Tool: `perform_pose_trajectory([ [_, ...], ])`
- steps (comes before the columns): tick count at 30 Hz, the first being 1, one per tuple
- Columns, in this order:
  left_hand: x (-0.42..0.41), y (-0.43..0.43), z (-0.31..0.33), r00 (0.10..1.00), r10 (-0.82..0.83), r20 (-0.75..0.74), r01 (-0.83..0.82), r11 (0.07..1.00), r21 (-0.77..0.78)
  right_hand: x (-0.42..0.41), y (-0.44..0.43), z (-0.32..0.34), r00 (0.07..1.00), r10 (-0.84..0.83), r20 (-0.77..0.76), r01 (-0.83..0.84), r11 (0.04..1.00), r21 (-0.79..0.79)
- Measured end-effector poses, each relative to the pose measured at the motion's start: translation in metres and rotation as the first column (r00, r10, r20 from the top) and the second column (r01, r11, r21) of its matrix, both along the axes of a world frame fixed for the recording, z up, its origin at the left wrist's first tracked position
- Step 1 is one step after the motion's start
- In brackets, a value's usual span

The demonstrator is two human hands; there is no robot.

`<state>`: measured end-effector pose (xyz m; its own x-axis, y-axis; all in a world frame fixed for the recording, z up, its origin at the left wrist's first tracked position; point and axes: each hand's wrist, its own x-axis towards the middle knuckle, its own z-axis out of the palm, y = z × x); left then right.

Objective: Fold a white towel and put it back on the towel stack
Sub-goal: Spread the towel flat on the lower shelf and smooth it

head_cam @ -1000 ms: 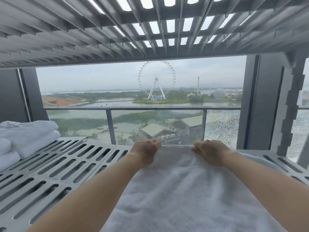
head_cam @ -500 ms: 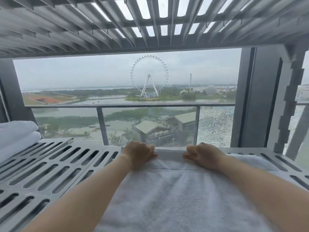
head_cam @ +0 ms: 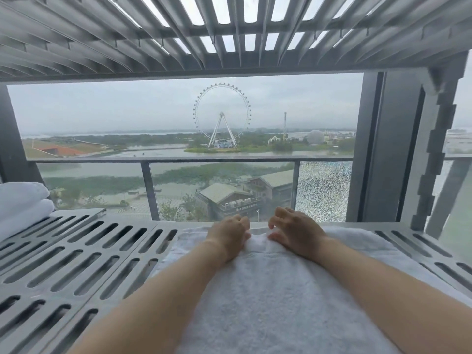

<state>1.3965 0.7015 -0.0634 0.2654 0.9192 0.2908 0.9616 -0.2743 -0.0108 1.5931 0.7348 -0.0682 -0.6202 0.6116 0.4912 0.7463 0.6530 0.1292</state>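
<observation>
Head view: gripping far hem of white towel (head_cam: 268, 302) with left hand (head_cam: 229, 236), curling right hand (head_cam: 297, 232) close beside it, hold there unclear. Lying flat on slatted worktop (head_cam: 76, 264), well right of towel stack (head_cam: 23, 203). Likely handling soft, light, limp; pinching at corners probably folding straightest.

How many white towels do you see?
3: a spread towel under the left hand and right hand; upper folded towel on lower folded towel, at left edge. More may be out of frame.
</observation>
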Motion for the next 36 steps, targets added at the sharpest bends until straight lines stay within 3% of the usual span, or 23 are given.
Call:
perform_pose_trajectory([
  [3,-0.001,0.004,-0.001,0.999,0.031,-0.034,-0.035,0.994,-0.108,0.017,-0.001,0.001,0.997,-0.083,-0.004,0.083,0.994,-0.066],
  [6,-0.007,0.005,0.000,0.996,0.056,-0.068,-0.063,0.992,-0.108,0.047,-0.001,0.003,0.963,-0.269,0.023,0.266,0.933,-0.242],
  [8,-0.008,0.007,0.000,0.995,0.032,-0.090,-0.042,0.994,-0.102,0.063,-0.002,0.003,0.957,-0.288,0.036,0.284,0.902,-0.324],
  [14,-0.024,0.017,0.010,0.992,-0.013,-0.125,0.023,0.996,0.081,0.076,-0.004,0.004,0.974,-0.226,0.012,0.225,0.965,-0.136],
  [19,-0.026,0.026,0.000,0.977,0.004,-0.214,0.007,0.999,0.051,0.073,-0.006,-0.001,0.971,-0.239,-0.020,0.239,0.971,0.006],
  [24,-0.030,0.032,-0.002,0.981,-0.061,-0.186,0.069,0.997,0.039,0.073,-0.005,-0.001,0.955,-0.295,0.029,0.295,0.955,-0.017],
  [29,-0.032,0.030,-0.005,0.978,-0.113,-0.178,0.143,0.976,0.164,0.069,0.003,0.000,0.907,-0.398,0.135,0.387,0.917,0.097],
  [36,-0.034,0.025,-0.009,0.989,-0.112,-0.094,0.132,0.961,0.241,0.073,0.007,-0.006,0.960,-0.277,0.040,0.272,0.957,0.097],
])
